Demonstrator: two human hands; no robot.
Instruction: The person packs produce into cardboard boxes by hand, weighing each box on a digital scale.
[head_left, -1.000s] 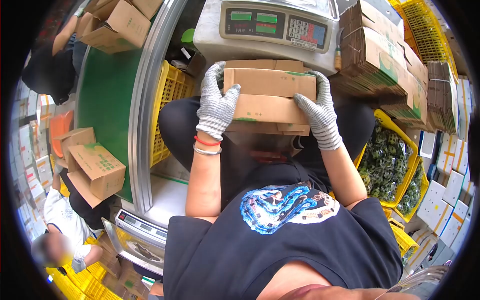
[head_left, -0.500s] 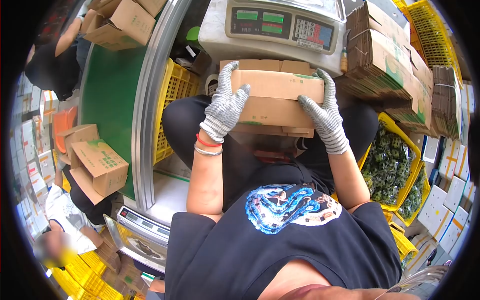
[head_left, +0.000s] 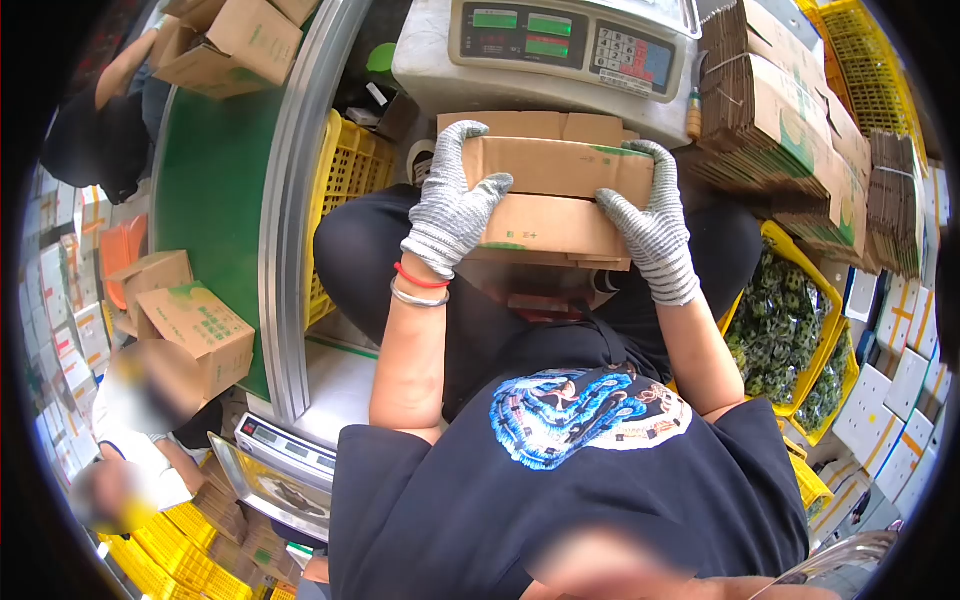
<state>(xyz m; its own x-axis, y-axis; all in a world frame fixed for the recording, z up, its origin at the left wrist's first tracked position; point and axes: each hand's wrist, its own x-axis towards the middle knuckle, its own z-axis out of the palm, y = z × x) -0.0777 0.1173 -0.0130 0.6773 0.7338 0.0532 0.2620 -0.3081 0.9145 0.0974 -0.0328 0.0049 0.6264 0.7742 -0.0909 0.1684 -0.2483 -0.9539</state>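
Between my hands is a brown cardboard box (head_left: 550, 168) with small green print, held above my lap in front of the scale. Its two long top flaps almost meet, and a dark gap runs between them. My left hand (head_left: 452, 205), in a grey-striped glove, is wrapped round the box's left end with the thumb on the flaps. At the right end, my gloved right hand (head_left: 648, 215) grips likewise, its thumb over the lower flap. The inside of the box is hidden.
A digital scale (head_left: 570, 45) stands just beyond the box. Bundled flat cartons (head_left: 770, 130) and yellow crates of bagged greens (head_left: 785, 310) are at the right. A green conveyor (head_left: 205, 200) runs along the left, carrying open cartons (head_left: 205, 335). Two people are beyond it.
The gap between the top flaps has widened and darkened, and the lower flap sits tilted. My left thumb has shifted slightly right. At lower left, the other person's arm has moved.
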